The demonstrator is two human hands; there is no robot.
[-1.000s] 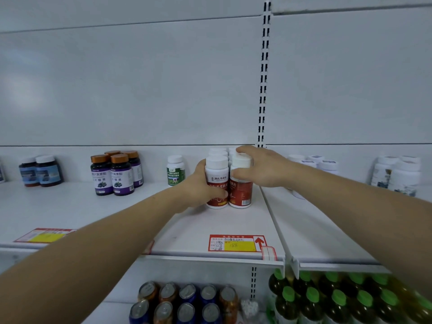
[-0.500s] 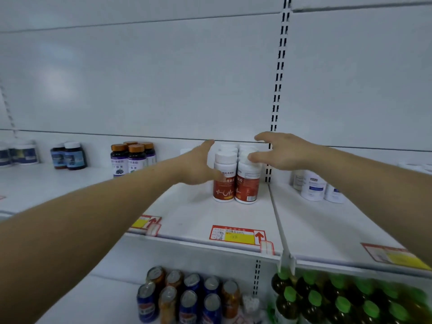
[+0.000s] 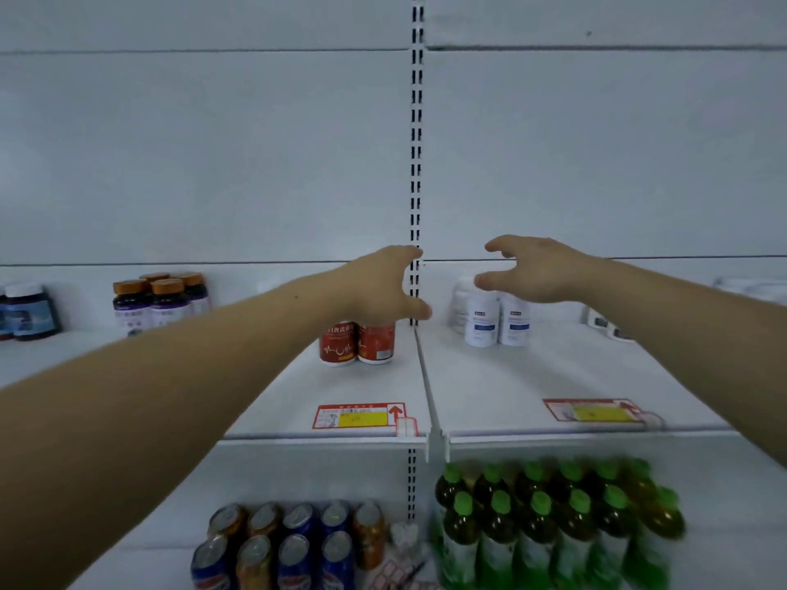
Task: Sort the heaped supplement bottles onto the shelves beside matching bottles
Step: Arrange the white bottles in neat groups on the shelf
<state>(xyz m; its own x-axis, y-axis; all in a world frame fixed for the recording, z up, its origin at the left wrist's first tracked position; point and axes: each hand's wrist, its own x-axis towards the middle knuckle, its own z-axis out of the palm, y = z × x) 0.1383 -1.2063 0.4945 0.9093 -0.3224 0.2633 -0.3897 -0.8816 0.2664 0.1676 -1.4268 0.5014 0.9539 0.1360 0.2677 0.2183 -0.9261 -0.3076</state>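
White shelf [image 3: 366,387] runs across the whole view, split by a slotted upright [image 3: 416,163] w/ a divider at the front edge. Below it, right: green-capped drink bottles [image 3: 549,525], blurred. Below left: cans [image 3: 289,547] in blue and orange rows.

Left arm reaches in from lower left; left hand [image 3: 379,287] hovers over the red-label supplement bottles [image 3: 357,342], fingers spread and relaxed, holding nothing, thumb pointing toward the upright. Can't tell if the palm touches the caps, which it hides. Right hand [image 3: 536,268] is up in the air right of the upright, fingers loosely curved, wide apart, empty, above and in front of the white bottles w/ blue labels [image 3: 489,319].

Red-label pair stands upright, side by side, touching, just left of the upright, mid-depth on shelf. Further left: purple-label bottles w/ orange caps [image 3: 157,302], then dark blue-label bottles [image 3: 30,313] at the far left edge. Two red/yellow price tags [image 3: 360,416] lie at the front lip, one per bay.
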